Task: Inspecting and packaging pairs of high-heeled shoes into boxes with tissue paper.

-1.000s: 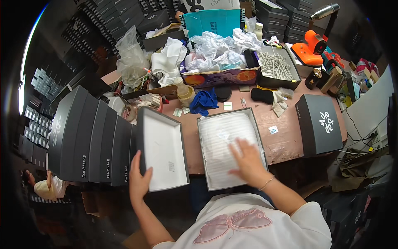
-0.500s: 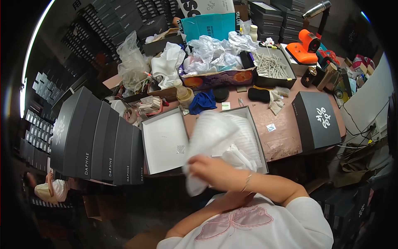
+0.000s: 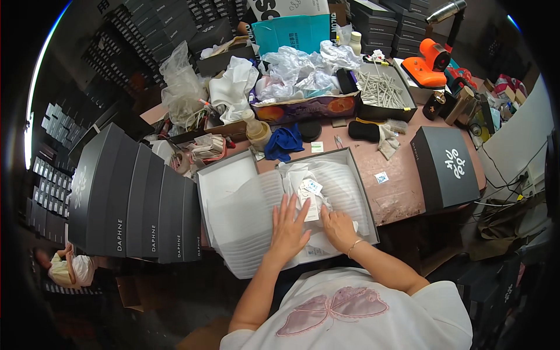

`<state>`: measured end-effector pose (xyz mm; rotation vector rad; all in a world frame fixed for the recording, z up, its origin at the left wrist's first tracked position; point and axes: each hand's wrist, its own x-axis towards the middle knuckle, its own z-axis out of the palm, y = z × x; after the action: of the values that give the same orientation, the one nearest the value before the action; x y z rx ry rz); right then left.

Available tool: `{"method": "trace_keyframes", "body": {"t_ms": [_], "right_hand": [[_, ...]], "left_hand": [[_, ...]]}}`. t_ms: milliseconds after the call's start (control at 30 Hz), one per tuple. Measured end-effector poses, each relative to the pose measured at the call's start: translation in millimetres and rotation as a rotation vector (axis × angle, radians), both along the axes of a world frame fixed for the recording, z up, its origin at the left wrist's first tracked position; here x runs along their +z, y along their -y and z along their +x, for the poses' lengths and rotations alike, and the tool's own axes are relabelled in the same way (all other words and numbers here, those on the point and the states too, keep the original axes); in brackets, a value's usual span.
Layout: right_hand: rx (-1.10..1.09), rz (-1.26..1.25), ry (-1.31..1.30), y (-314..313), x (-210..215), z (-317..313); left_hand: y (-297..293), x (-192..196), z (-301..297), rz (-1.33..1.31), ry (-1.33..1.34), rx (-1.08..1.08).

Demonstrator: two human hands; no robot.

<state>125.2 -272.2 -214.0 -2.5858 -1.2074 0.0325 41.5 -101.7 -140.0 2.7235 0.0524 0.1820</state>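
Note:
An open shoe box stands at the table's front edge, lined with ribbed white foam wrap. White tissue paper and a small printed card lie in its middle. My left hand is open, fingers spread flat over the box's left side beside the card. My right hand rests on the tissue just right of the card, fingers stretched and nothing visible in them. A ribbed foam flap spreads out leftward over the white-lined box lid. What lies under the tissue is hidden.
Upright dark shoe boxes line the left edge; another dark box stands at right. Behind are a blue cloth, a glue bottle, a carton of crumpled plastic, a tray of white sticks and an orange device.
The foam wrap that was lifted and blurred in a raised hand now lies spread leftward over the lid. Both hands have come down onto the box contents, and the card is now visible.

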Motion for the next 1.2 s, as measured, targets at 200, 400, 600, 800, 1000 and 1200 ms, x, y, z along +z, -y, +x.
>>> {"method": "trace_keyframes", "body": {"t_ms": [200, 400, 600, 800, 1000, 1200], "right_hand": [[0.12, -0.051, -0.277, -7.8, 42.0, 21.1], [0.328, -0.079, -0.657, 15.9, 143.4, 75.3], [0.113, 0.206, -1.491, 80.3, 166.4, 101.5], [0.187, 0.697, -1.625, 129.3, 132.2, 81.0], [-0.172, 1.077, -1.64, 98.6, 113.9, 64.1], [-0.023, 0.836, -1.058, 18.5, 129.5, 28.8]], "left_hand": [[-61.0, -39.9, 87.2, -0.174, -0.314, -0.408], [-82.9, -18.7, 115.4, -0.583, -0.331, -0.149], [-73.1, -41.4, 97.2, -0.188, -0.295, -0.166], [-52.6, -7.6, 58.1, -0.147, -0.43, -0.112], [-39.3, 59.2, -7.8, -0.472, -0.246, -0.055], [62.8, 12.1, -52.8, -1.292, 0.184, 0.088]]}}
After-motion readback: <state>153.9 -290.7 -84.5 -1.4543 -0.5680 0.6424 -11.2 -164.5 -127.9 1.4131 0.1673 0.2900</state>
